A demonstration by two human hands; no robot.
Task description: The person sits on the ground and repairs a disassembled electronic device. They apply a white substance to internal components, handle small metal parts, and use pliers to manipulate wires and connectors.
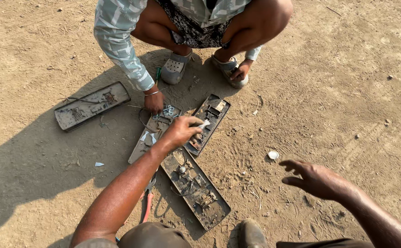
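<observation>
Fingers, left hand [182, 131]: closed in a pinch around a small pale piece [204, 124], held just above the upper end of a dark opened casing [208, 123].
Fingers, right hand [315, 178]: spread wide and empty, hovering over bare ground, well apart from every part.
Pale piece: white to light grey, narrow; what kind of part it is cannot be made out.
Step in hand (judgement): the piece appears to be either lifted from or fitted into the casing beneath it; the single view does not decide which.
Next move (judgement): a small, steady fingertip motion at the casing's edge; the free hand would likely have to steady the casing.
Neighbouring parts: a second opened casing [196, 188] lies nearer the wearer, a third [152, 135] just beside it, a fourth [91, 105] well apart on the left.
Co-worker's hand [154, 102]: rests by a cluster of small screws [168, 110] on the third casing.
Tools: red-handled pliers [147, 202] on the ground beside the left forearm; a green handle [158, 73] near the co-worker's sandal.
Loose item: a white round cap [273, 155] on the dirt ground [347, 92].
Hidden or unclear: the pinch contact is covered by the knuckles; the pliers' jaws lie behind the forearm; casing interiors are dust-coated and hard to read.
</observation>
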